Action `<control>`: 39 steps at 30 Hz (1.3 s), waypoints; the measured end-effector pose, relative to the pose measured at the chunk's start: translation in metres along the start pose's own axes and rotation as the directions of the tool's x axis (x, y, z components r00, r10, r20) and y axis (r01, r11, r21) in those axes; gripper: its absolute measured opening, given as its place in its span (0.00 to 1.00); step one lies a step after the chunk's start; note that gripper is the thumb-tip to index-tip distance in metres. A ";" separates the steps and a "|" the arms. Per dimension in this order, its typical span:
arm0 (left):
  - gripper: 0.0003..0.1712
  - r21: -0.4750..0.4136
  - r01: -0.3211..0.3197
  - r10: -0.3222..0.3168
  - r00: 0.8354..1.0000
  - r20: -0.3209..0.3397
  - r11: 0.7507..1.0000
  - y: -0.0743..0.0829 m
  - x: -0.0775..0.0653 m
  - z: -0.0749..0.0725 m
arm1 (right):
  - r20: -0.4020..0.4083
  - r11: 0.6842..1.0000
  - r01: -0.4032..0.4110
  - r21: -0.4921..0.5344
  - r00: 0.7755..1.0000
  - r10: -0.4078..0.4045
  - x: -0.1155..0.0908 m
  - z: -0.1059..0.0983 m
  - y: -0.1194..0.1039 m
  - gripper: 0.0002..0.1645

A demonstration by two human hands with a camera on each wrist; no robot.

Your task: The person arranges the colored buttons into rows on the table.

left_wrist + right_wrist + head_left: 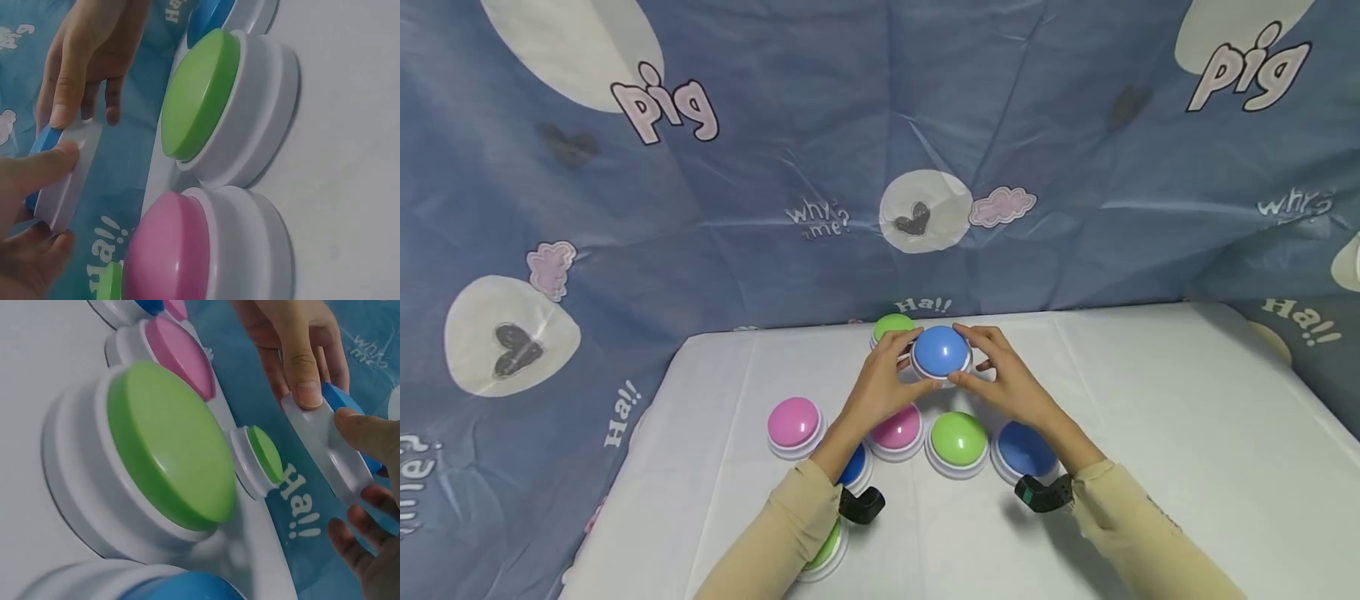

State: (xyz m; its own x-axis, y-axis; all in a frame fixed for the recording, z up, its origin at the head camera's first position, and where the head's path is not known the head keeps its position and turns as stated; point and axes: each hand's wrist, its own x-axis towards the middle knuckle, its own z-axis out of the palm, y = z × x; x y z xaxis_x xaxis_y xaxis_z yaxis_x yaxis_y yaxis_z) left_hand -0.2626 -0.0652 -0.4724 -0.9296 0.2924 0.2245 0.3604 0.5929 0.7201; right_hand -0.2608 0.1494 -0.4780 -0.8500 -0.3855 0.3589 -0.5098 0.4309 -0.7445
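Now a blue push button (942,351) is held up, its white base (322,444) pinched by the left hand (880,381) and right hand (1006,381). Moving it seems the step; a steady hold is likely needed next, clear of a pink button (897,428) and green button (958,439) below the grip.

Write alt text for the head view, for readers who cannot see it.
A person's left hand and right hand hold a blue button above a white table. On it stand two pink buttons, three green ones and two more blue ones; printed cloth hangs behind.
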 end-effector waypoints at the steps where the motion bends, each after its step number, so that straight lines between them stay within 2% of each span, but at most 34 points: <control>1: 0.45 -0.002 -0.012 0.012 1.000 -0.009 1.000 0.000 0.002 0.001 | -0.003 1.000 -0.002 0.001 1.000 0.002 0.001 -0.001 0.001 0.41; 5: 0.45 -0.047 -0.043 0.042 0.999 -0.020 0.998 -0.001 0.010 0.005 | -0.007 1.000 -0.008 -0.019 1.000 0.008 0.008 -0.005 0.007 0.41; 8: 0.45 -0.056 -0.042 0.040 0.999 -0.026 0.998 -0.002 0.016 0.008 | -0.010 0.999 -0.017 -0.043 1.000 0.016 0.014 -0.008 0.012 0.41; 16: 0.44 0.005 -0.019 0.019 0.997 -0.073 1.000 -0.002 0.032 0.016 | -0.015 0.997 -0.045 -0.063 0.999 0.044 0.026 -0.012 0.023 0.40; 25: 0.44 0.115 0.013 -0.004 0.997 -0.078 0.993 -0.003 0.048 0.026 | 0.003 0.995 -0.095 0.019 0.996 0.095 0.035 -0.014 0.036 0.39; 28: 0.44 0.152 0.021 -0.010 0.997 -0.076 0.988 -0.005 0.051 0.030 | 0.008 0.994 -0.108 0.016 0.994 0.108 0.036 -0.015 0.040 0.39; 39: 0.44 0.216 0.053 -0.042 0.997 -0.058 0.975 -0.009 0.064 0.040 | 0.045 0.990 -0.138 0.040 0.990 0.136 0.043 -0.013 0.058 0.39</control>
State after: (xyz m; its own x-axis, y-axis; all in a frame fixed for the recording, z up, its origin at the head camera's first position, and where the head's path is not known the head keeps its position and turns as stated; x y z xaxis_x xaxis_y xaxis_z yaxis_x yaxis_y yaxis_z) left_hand -0.3220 -0.0218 -0.4914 -0.9467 0.2232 0.2324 0.3186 0.7556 0.5724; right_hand -0.3285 0.1680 -0.4982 -0.9049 -0.3591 0.2286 -0.3818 0.4469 -0.8090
